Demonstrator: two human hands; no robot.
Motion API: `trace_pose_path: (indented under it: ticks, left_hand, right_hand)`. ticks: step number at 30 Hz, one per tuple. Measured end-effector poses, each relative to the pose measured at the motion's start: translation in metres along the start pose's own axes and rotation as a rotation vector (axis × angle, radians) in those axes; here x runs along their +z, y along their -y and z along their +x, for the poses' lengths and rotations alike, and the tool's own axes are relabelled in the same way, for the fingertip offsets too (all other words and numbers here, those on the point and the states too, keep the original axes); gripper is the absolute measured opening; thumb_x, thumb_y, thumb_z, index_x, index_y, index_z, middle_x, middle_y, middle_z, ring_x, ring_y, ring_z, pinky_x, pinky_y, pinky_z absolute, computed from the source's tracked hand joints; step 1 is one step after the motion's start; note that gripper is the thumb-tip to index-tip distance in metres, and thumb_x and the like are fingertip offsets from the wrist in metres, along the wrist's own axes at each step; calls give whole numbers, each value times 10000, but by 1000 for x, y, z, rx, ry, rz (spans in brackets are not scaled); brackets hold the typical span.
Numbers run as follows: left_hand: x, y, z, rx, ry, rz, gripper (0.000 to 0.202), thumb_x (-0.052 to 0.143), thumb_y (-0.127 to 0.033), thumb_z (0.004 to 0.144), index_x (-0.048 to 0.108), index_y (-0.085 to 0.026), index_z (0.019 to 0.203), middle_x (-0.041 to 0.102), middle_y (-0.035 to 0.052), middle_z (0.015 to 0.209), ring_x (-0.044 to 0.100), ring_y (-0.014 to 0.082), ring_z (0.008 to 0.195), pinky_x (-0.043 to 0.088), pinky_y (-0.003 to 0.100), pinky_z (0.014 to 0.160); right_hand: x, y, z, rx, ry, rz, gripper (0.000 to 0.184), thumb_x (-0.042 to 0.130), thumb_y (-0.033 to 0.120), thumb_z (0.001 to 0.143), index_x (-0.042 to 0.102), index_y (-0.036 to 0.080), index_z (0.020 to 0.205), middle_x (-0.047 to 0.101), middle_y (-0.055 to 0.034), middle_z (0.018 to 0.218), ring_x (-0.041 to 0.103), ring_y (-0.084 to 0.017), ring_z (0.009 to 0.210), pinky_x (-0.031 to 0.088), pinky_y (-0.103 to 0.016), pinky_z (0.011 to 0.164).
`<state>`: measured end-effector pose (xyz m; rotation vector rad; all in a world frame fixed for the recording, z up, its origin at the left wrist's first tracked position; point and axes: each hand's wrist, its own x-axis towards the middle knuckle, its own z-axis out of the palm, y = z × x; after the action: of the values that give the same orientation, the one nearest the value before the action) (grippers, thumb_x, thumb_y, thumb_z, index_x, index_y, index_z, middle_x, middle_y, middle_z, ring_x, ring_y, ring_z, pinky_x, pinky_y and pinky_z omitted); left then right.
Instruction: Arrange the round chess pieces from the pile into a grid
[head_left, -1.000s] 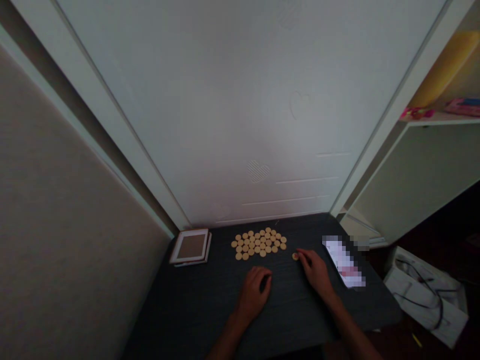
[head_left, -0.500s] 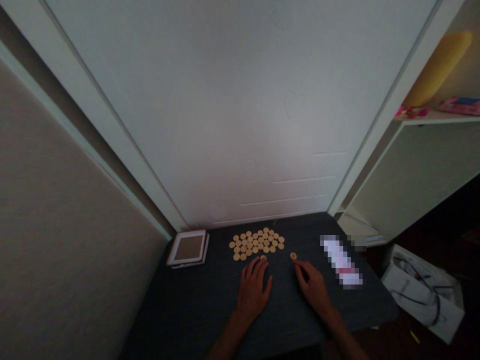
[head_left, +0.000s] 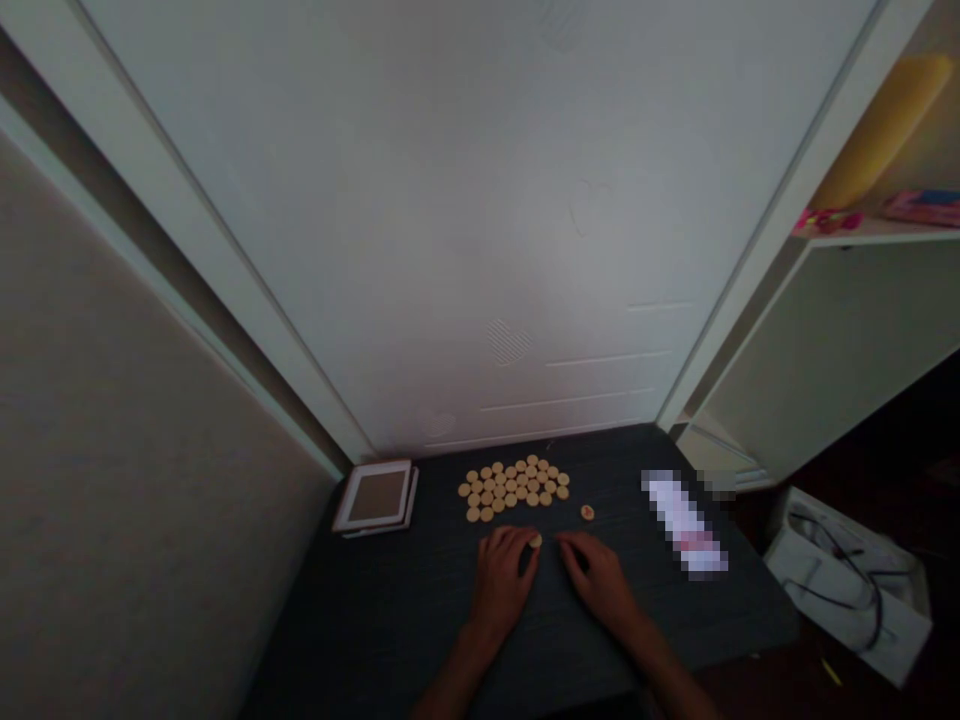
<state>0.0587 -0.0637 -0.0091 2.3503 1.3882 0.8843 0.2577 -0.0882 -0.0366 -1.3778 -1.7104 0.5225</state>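
My left hand (head_left: 504,573) rests low over the dark table, its thumb and fingers closed on a small round wooden disc (head_left: 535,541). To its right is my right hand (head_left: 596,578), fingers bent toward the left hand; it holds nothing that I can see, and its thumb and forefinger look slightly apart. Beyond the right hand lies a single disc with a reddish mark (head_left: 587,513), untouched. Past the left hand, several plain wooden discs (head_left: 511,487) lie flat in a loose cluster.
A framed square item (head_left: 377,497) lies stacked at the table's left. On the right is a pixelated white object (head_left: 684,525). A white panel (head_left: 487,250) rises behind the dark table (head_left: 375,610). On the floor at right stands a white box with cables (head_left: 847,590).
My left hand has drawn a disc from the cluster's near edge toward me and lifted its edge. My right hand has let go of the marked disc and moved left.
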Motion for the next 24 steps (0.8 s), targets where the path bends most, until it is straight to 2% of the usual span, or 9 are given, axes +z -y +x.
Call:
trace_pose_path:
  ticks: [5,9,13,19,24]
  left_hand:
    - [3,3,-6,3,9,-113,280,574,-179,940,646,-259,1198,714,56,1190,645,267,1121,495,486,980]
    - [6,7,-9,-2,5,-288,297,542,-189,961,625,-259,1238,686,57,1228,648,227,1148,533,418,1002]
    - [5,7,-10,-24,9,-395,303,549,-184,958,638,-265,1236,680,52,1232,660,211,1135,558,380,994]
    - [4,7,-9,-25,-18,-426,297,599,-190,932,669,-270,1209,702,44,1209,678,213,1116,578,367,973]
    - [6,9,-10,-47,-39,-406,269,606,-249,952,678,-280,1209,723,38,1210,692,221,1114,571,390,992]
  right_hand:
    - [6,10,5,0,24,13,263,510,282,977,702,255,1154,752,-69,1068,711,-242,995,560,-391,917]
    - [13,16,7,27,38,57,255,526,288,969,679,256,1170,748,-64,1076,709,-241,985,558,-382,904]
    - [18,23,9,60,75,120,217,550,324,964,677,264,1129,755,-45,996,720,-225,898,568,-346,832]
    - [15,30,12,78,98,219,191,540,352,980,676,248,1063,750,-40,959,718,-200,858,560,-298,772]
    - [14,28,10,38,72,199,209,514,286,976,665,250,1116,733,-52,1041,697,-208,944,545,-326,855]
